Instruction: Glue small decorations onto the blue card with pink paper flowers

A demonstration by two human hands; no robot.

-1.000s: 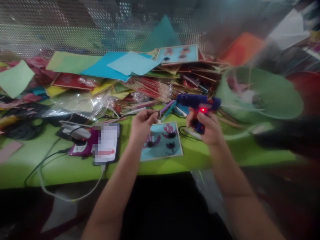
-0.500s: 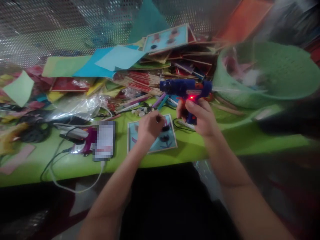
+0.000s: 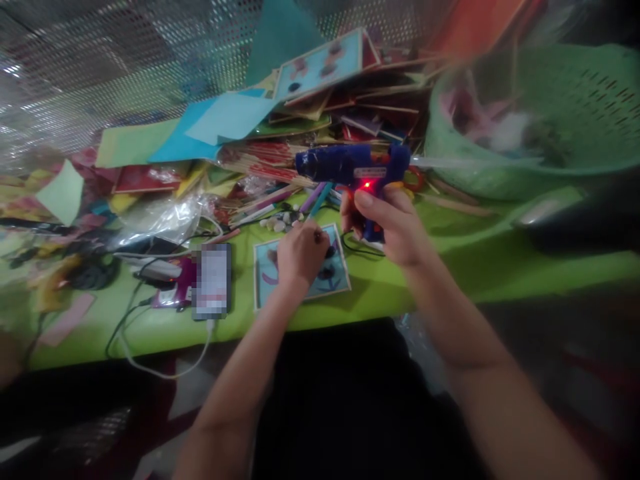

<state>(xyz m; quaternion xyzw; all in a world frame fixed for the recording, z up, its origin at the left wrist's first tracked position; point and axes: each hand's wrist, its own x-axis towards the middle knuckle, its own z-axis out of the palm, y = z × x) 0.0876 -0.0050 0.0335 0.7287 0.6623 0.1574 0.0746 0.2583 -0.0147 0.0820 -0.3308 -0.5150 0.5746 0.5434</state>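
My right hand (image 3: 383,217) is wrapped round the handle of a blue glue gun (image 3: 350,163), which has a red light lit and its nozzle pointing left. A clear glue stick (image 3: 465,161) sticks out of its back. My left hand (image 3: 303,253) is closed in a pinch over a framed light-blue picture (image 3: 337,283) on the green table. A small dark thing shows at its fingertips, too blurred to make out. Dark round pieces and purple strips lie on the picture, partly hidden by my left hand.
A phone (image 3: 212,283) on a white cable lies left of the picture. Pebbles (image 3: 275,223), pens and sticks sit behind it. A green basket (image 3: 500,180) stands at the right. Coloured papers (image 3: 230,117) and another framed picture (image 3: 320,67) are piled at the back.
The glue gun in my right hand has moved slightly left and up. My left hand stays over the picture, still pinched. The view has shifted a little.
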